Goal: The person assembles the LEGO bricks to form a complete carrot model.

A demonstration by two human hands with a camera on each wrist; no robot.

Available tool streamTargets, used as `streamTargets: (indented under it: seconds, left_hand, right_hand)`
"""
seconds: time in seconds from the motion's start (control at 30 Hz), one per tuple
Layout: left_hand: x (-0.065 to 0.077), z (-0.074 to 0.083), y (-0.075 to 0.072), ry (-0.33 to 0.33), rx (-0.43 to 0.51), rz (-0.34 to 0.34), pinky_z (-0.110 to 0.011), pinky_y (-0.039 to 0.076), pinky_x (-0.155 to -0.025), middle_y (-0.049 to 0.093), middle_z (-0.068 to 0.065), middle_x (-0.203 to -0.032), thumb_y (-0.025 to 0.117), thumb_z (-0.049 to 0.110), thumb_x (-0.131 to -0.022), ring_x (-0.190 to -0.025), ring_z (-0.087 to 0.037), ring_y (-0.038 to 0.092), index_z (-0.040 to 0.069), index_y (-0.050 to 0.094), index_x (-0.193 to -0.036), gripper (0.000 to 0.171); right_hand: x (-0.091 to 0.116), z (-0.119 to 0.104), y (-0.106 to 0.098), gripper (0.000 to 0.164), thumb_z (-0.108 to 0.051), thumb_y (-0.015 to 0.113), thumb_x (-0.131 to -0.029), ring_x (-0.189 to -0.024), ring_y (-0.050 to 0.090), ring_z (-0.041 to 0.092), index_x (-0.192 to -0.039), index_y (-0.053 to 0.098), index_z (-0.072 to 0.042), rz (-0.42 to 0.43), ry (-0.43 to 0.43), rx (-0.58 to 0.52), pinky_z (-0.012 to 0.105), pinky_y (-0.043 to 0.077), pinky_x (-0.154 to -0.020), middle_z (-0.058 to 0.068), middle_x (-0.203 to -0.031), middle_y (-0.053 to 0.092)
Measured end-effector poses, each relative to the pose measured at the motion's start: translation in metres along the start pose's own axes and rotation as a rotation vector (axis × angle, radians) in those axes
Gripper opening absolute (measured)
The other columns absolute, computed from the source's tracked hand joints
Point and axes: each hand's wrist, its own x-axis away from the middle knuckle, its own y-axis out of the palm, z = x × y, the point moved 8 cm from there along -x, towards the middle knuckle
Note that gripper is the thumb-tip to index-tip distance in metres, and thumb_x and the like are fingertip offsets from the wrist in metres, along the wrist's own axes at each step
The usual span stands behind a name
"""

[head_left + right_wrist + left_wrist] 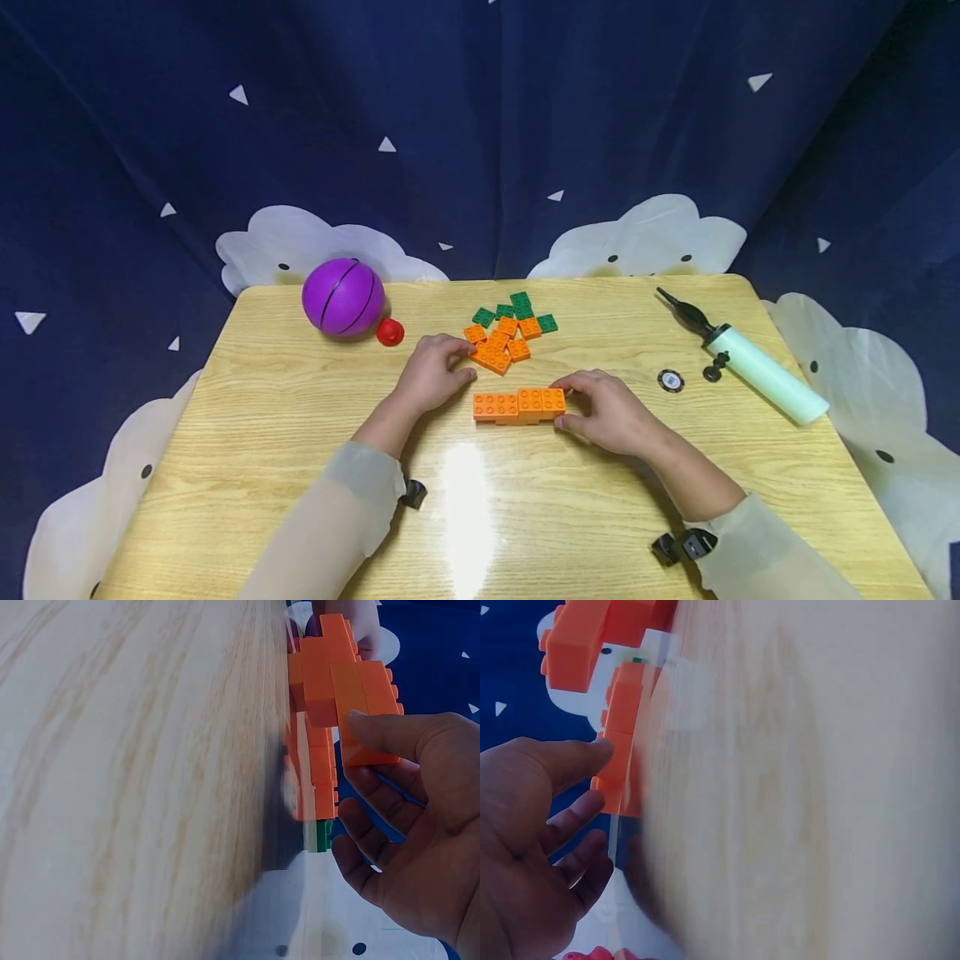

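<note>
My right hand (pixel 611 412) pinches the right end of a joined row of orange toy bricks (pixel 517 406). In the right wrist view the thumb (pixel 390 731) presses one side of this row, with fingers on the other side. The row is built in steps, with a lower layer showing beneath. My left hand (pixel 431 372) is at the left edge of a pile of loose orange bricks (pixel 497 340), fingertips right at the nearest ones and fingers loosely bent. The left wrist view shows its palm with nothing held. Several green bricks (pixel 522 305) lie behind the orange pile.
A purple ball (pixel 343 297) stands at the back left, beside a small red domed piece (pixel 390 332). On the right lie a black-and-white chip (pixel 671 381), a small black piece (pixel 716 367) and a hand pump (pixel 765 372) with a pale green barrel. A dark blue curtain (pixel 450 125) hangs behind the table.
</note>
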Motion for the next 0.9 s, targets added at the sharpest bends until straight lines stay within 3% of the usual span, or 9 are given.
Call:
streamTargets:
  seconds: [0.3, 0.63, 0.9]
  left_hand:
    - [-0.0054, 0.0001, 0.0058, -0.029, -0.035, -0.028, -0.044, 0.043, -0.109, 0.065, -0.003, -0.131, 0.081, 0.024, -0.091, -0.123, -0.029, 0.054, 0.018, 0.074, -0.122, 0.032]
    - [-0.0038, 0.003, 0.0038, 0.007, -0.05, -0.002, -0.042, 0.045, -0.103, 0.068, -0.001, -0.118, 0.084, 0.02, -0.089, -0.115, -0.028, 0.056, 0.018, 0.074, -0.098, 0.013]
    - [0.0027, 0.0035, -0.0022, 0.027, -0.045, 0.011, -0.04, 0.046, -0.098, 0.069, 0.001, -0.106, 0.084, 0.02, -0.089, -0.107, -0.026, 0.057, 0.017, 0.071, -0.098, 0.016]
  right_hand:
    - [0.0004, -0.002, -0.0009, 0.045, -0.02, 0.087, -0.084, -0.119, 0.061, 0.03, -0.125, 0.071, -0.013, 0.006, -0.001, 0.003, 0.053, 0.048, -0.102, 0.005, -0.127, 0.07]
    - [0.0003, -0.0038, -0.0005, 0.045, -0.02, 0.087, -0.084, -0.119, 0.062, 0.03, -0.125, 0.071, -0.013, 0.001, -0.005, 0.001, 0.053, 0.048, -0.102, 0.004, -0.127, 0.07]
    - [0.0005, -0.0013, 0.0, 0.045, -0.02, 0.087, -0.085, -0.117, 0.062, 0.028, -0.127, 0.071, -0.014, 0.001, 0.003, -0.005, 0.051, 0.049, -0.1, 0.004, -0.129, 0.069]
